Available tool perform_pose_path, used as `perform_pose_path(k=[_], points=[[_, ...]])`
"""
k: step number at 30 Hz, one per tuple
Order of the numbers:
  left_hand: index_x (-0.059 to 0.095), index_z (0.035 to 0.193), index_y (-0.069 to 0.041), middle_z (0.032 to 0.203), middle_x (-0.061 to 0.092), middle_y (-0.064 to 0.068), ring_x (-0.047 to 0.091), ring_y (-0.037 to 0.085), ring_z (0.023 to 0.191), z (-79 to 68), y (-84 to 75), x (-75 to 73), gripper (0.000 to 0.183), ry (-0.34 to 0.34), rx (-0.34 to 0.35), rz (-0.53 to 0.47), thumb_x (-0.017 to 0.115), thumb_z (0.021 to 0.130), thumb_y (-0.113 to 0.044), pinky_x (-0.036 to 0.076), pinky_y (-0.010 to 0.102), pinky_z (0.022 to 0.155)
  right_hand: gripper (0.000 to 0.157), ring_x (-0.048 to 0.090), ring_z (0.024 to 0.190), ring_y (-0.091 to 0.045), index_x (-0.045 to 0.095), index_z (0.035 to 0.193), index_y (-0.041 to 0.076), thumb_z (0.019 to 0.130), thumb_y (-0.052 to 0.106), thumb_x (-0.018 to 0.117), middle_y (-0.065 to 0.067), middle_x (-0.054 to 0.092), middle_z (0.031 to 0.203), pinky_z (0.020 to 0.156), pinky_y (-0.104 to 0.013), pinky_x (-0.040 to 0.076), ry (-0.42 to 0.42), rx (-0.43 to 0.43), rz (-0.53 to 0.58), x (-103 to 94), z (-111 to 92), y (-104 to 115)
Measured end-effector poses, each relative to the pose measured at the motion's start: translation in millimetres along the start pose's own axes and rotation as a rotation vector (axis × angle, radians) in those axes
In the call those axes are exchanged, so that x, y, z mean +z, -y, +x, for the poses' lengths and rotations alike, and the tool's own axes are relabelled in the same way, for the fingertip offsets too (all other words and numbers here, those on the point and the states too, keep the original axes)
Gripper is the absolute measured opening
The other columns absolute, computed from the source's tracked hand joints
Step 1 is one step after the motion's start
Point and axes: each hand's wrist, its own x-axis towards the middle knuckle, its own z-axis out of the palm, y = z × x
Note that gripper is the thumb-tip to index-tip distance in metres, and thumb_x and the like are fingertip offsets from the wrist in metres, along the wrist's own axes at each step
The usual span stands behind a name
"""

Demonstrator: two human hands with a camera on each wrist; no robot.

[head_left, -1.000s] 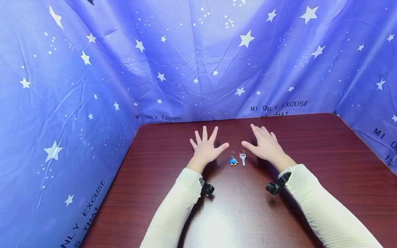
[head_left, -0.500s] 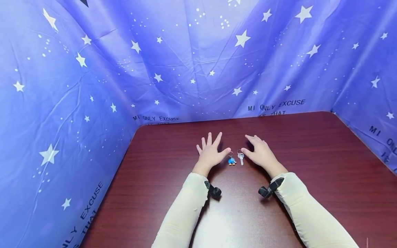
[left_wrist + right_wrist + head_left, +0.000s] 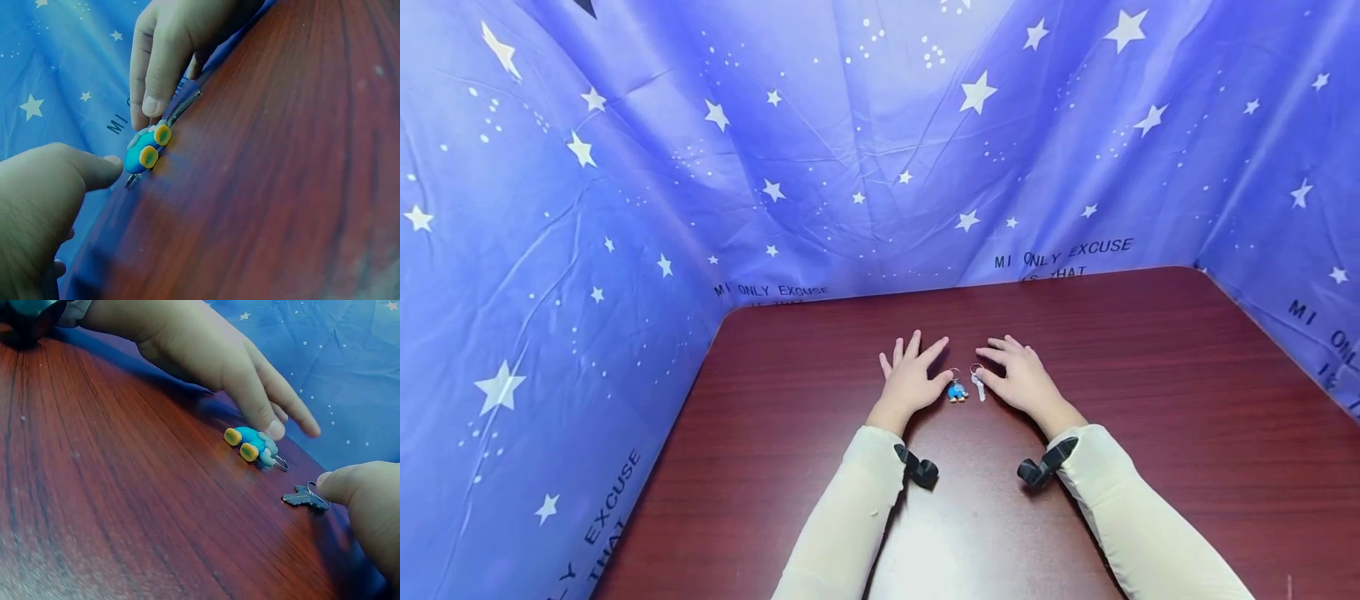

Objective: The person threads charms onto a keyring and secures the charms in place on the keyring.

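A small blue elephant keychain with yellow feet and a metal ring lies on the table, left of a silver key that has its own ring. My left hand is spread low beside the elephant, its thumb tip right at the toy's upper edge. On the other side, my right hand has its fingers extended past the key. In the right wrist view, the right thumb overlaps the ring of the key, while the left thumb reaches the elephant. Neither hand grips anything.
The dark red wooden table has rounded far corners. A blue-purple curtain with white stars and lettering encloses its back and sides. A black wrist device sits at the left cuff, another black device at the right.
Both hands have come inward and nearer the body, closing in on the elephant keychain and key. Their thumbs now reach those items. The head view has shifted slightly.
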Motion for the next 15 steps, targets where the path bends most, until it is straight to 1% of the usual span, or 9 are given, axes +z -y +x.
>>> perform_pose_path(k=[5, 9, 12, 15], points=[[0.043, 0.152, -0.043, 0.165, 0.028, 0.007, 0.016, 0.042, 0.152, -0.2, -1.0, 2.0, 0.056, 0.000, 0.047, 0.050, 0.059, 0.099, -0.047, 0.004, 0.073, 0.115, 0.041, 0.033, 0.143, -0.049, 0.069, 0.127, 0.004, 0.094, 0.028, 0.069, -0.026, 0.051, 0.145, 0.114, -0.071, 0.016, 0.038, -0.004, -0.010, -0.9, -1.2, -0.8], [0.056, 0.144, -0.041, 0.163, 0.033, 0.004, 0.019, 0.039, 0.152, -0.6, -1.8, 2.5, 0.044, 0.013, 0.076, 0.073, 0.058, 0.100, -0.045, 0.005, 0.072, 0.115, 0.038, 0.032, 0.144, -0.048, 0.070, 0.126, 0.006, 0.094, 0.028, 0.068, -0.026, 0.050, 0.146, 0.114, -0.071, 0.016, 0.050, -0.010, -0.013, 0.4, -0.7, -1.4], [0.065, 0.135, -0.038, 0.161, 0.038, 0.002, 0.023, 0.038, 0.151, -0.2, -0.8, 3.4, 0.035, 0.011, 0.103, 0.065, 0.059, 0.100, -0.042, 0.006, 0.072, 0.115, 0.036, 0.032, 0.143, -0.049, 0.071, 0.124, 0.007, 0.094, 0.027, 0.068, -0.026, 0.050, 0.146, 0.114, -0.071, 0.016, 0.052, -0.015, -0.015, 1.6, -0.5, -1.1], [0.072, 0.125, -0.035, 0.156, 0.045, 0.001, 0.028, 0.037, 0.149, 0.5, 1.0, 5.1, 0.028, -0.013, 0.125, 0.032, 0.063, 0.099, -0.040, 0.008, 0.073, 0.115, 0.034, 0.032, 0.143, -0.049, 0.071, 0.122, 0.007, 0.094, 0.027, 0.068, -0.026, 0.051, 0.145, 0.114, -0.071, 0.016, 0.051, -0.019, -0.013, 2.5, -0.4, -0.1]])
